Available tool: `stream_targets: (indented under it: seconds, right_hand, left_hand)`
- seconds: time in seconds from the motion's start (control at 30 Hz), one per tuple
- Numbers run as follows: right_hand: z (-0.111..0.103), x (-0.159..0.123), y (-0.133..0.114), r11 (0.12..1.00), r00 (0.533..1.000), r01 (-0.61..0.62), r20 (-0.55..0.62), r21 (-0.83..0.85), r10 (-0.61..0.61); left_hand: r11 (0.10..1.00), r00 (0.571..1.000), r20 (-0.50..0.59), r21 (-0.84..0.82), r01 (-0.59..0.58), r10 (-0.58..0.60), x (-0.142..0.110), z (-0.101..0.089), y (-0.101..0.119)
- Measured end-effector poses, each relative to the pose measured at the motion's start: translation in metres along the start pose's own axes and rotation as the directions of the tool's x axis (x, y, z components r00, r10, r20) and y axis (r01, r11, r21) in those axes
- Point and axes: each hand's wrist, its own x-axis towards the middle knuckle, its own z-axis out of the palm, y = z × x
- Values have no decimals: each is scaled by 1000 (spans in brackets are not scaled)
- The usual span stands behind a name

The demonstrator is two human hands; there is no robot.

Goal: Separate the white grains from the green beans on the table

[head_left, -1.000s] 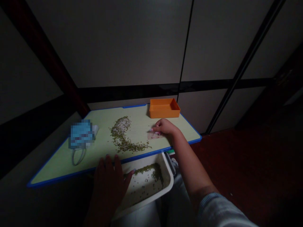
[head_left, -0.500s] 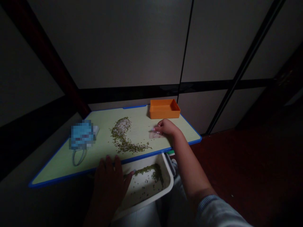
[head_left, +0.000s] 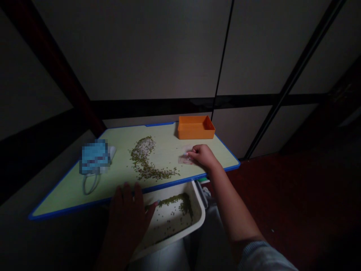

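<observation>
My right hand (head_left: 203, 155) is closed in a pinch at the right half of the low table, low over a pale printed patch (head_left: 184, 160). What its fingertips hold, if anything, is too small to make out. My left hand (head_left: 128, 210) rests with fingers spread at the table's near blue edge. Its thumb reaches over the white tub (head_left: 200, 216) below. A curved spread of small green seeds mixed with whitish grains (head_left: 143, 150) lies mid-table. More green seeds (head_left: 184, 205) are gathered along the tub's far side and right corner, with a few scattered on its bottom.
An orange open box (head_left: 196, 133) stands at the back right of the table (head_left: 166, 141). To the left lies a blurred blue object (head_left: 94, 156) with a grey loop (head_left: 90, 184). Behind the table rise cabinet panels (head_left: 152, 56); dark red floor (head_left: 284, 192) shows at right.
My right hand has shifted slightly to the right and toward me, still pinched. My left hand stays at the table edge. The whole view has tilted a little.
</observation>
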Motion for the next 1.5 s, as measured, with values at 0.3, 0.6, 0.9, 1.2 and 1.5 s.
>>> stream_targets:
  seconds: [0.3, 0.6, 0.9, 1.2, 1.5]
  right_hand:
    - [5, -2, -2, 996, 995, 5, 94, 95, -14]
    - [5, -4, -7, 989, 978, 36, 197, 146, -65]
    - [1, -6, -8, 977, 964, 1, 261, 212, -58]
    - [-3, -9, -10, 972, 949, 0, 308, 234, -74]
    - [-3, -10, -10, 971, 934, 5, 345, 239, -90]
  left_hand:
    - [1000, 999, 31, -6, 15, -15, 1, -4, 2]
    - [1000, 999, 51, 25, 7, -8, 2, -4, 0]
    - [999, 998, 43, -13, 34, -34, 0, -4, 1]
    - [1000, 999, 43, -6, 27, -26, 0, -3, 1]
    - [999, 998, 54, -24, 38, -37, 1, -6, 1]
